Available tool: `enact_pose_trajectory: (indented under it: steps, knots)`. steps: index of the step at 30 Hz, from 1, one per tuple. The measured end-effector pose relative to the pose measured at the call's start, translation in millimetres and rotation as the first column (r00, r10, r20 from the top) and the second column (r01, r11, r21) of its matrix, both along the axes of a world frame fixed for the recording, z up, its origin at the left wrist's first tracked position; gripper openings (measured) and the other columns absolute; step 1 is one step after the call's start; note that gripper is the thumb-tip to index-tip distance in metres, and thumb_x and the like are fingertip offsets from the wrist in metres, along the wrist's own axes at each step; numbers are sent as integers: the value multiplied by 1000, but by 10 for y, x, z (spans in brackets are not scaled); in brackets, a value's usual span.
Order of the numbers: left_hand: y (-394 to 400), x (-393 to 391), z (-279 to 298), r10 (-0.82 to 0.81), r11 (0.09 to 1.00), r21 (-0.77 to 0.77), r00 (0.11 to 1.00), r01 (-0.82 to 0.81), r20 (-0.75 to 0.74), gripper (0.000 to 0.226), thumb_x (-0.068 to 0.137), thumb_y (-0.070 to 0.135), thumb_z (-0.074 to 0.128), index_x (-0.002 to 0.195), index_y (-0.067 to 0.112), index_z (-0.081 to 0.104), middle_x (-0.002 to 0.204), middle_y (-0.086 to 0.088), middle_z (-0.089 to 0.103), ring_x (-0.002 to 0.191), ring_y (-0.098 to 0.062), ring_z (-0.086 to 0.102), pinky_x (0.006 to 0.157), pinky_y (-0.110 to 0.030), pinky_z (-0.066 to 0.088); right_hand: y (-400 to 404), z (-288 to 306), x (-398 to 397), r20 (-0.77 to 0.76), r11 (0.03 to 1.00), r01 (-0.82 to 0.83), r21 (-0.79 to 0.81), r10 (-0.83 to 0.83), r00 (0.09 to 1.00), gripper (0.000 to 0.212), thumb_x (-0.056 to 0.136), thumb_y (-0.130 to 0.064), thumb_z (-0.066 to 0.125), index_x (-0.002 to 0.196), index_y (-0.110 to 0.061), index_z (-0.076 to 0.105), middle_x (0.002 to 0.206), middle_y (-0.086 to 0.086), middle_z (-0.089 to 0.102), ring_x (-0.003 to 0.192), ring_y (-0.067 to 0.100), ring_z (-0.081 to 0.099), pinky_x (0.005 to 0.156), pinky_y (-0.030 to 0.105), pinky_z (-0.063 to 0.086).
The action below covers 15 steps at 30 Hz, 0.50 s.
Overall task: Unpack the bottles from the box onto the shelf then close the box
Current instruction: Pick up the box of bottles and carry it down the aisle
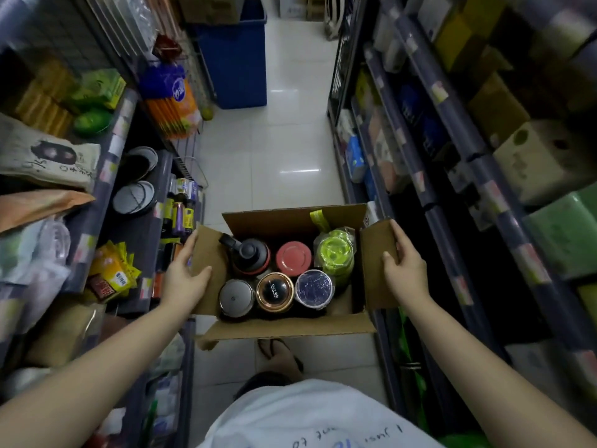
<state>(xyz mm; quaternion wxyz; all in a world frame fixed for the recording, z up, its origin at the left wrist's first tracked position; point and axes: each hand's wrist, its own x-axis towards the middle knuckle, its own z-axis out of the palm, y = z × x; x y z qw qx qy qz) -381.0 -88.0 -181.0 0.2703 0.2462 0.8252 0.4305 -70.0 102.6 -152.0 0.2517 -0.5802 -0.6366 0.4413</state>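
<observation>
A cardboard box (281, 326) sits on the aisle floor, all flaps spread. Several bottles stand inside: a black one with a handle (247, 253), a red-lidded one (294, 257), a lime-green one in plastic wrap (334, 253), a silver-lidded one (235, 297), a copper-rimmed one (275, 291) and a clear-lidded one (314, 287). My left hand (185, 276) grips the left side flap (208, 253). My right hand (402, 265) grips the right side flap (376, 253). Both flaps are held outward.
Stocked shelves line both sides of the narrow aisle. The left shelf (139, 227) holds slippers, batteries and snack packs. The right shelving (452, 221) carries boxes and tissue packs. A blue bin (239, 56) stands at the aisle's far end. My foot (281, 354) is behind the box.
</observation>
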Motion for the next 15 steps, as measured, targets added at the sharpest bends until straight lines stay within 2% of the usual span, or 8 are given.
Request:
enact_pose_trajectory:
  steps: [1, 3, 6, 8, 11, 12, 14, 15]
  knots:
    - [83, -104, -13, 10, 1000, -7, 1000, -10, 7, 78, 88, 4, 60, 142, 50, 28, 132, 4, 55, 91, -9, 63, 67, -20, 50, 94, -5, -113, 6, 1000, -5, 0, 5, 1000, 62, 94, -5, 49, 145, -38, 34, 128, -10, 48, 114, 7, 49, 82, 4, 40]
    - [226, -308, -36, 32, 999, -17, 999, -31, 9, 77, 88, 4, 60, 143, 47, 28, 128, 8, 55, 85, -1, 60, 65, -17, 48, 284, -17, -343, 13, 999, -30, 15, 30, 999, 63, 93, -4, 49, 144, -38, 35, 141, -4, 48, 125, 14, 49, 99, 22, 42]
    - [386, -580, -23, 56, 998, -12, 998, -56, 7, 76, 88, 2, 59, 145, 42, 29, 123, 9, 55, 87, 1, 59, 69, -17, 48, 562, 0, -726, 43, 995, -97, 33, 95, 995, 64, 93, -3, 49, 143, -40, 34, 145, -2, 46, 126, 16, 50, 105, 36, 44]
    - [412, -713, -59, 105, 994, -20, 994, -105, 17, 76, 88, 1, 59, 145, 42, 29, 127, 8, 54, 101, -8, 61, 81, -25, 50, 727, 27, -986, 27, 990, -139, 12, 139, 990, 65, 94, -2, 49, 144, -41, 33, 141, -3, 48, 121, 13, 52, 100, 34, 48]
    - [351, -858, -113, 205, 979, -25, 976, -204, 67, 79, 87, 1, 60, 140, 51, 29, 139, 0, 51, 120, -19, 56, 99, -39, 47, 958, 35, -1370, 28, 975, -221, -7, 221, 975, 65, 94, -1, 48, 145, -38, 33, 133, -9, 48, 113, 4, 50, 89, 19, 46]
    - [319, -891, -132, 241, 970, -38, 968, -239, 66, 80, 87, 2, 60, 140, 53, 28, 141, -2, 50, 124, -20, 53, 102, -41, 45, 1043, 21, -1524, 15, 967, -254, -7, 254, 967, 65, 94, -1, 48, 145, -39, 34, 136, -8, 48, 113, 4, 51, 89, 18, 47]
    - [242, -926, -174, 356, 934, -68, 933, -352, 59, 79, 87, 2, 60, 142, 48, 29, 141, -1, 51, 124, -17, 53, 102, -36, 43, 1179, -31, -1839, 0, 936, -351, -17, 351, 936, 65, 94, 0, 49, 144, -39, 34, 142, -6, 46, 114, 3, 54, 91, 21, 50]
    - [196, -905, -185, 416, 908, -71, 908, -412, 50, 78, 87, 0, 60, 144, 43, 29, 140, -2, 52, 122, -17, 54, 100, -33, 44, 1246, -44, -2003, -4, 916, -400, -24, 400, 916, 64, 94, 0, 49, 145, -37, 34, 142, -6, 46, 108, 0, 55, 85, 16, 52]
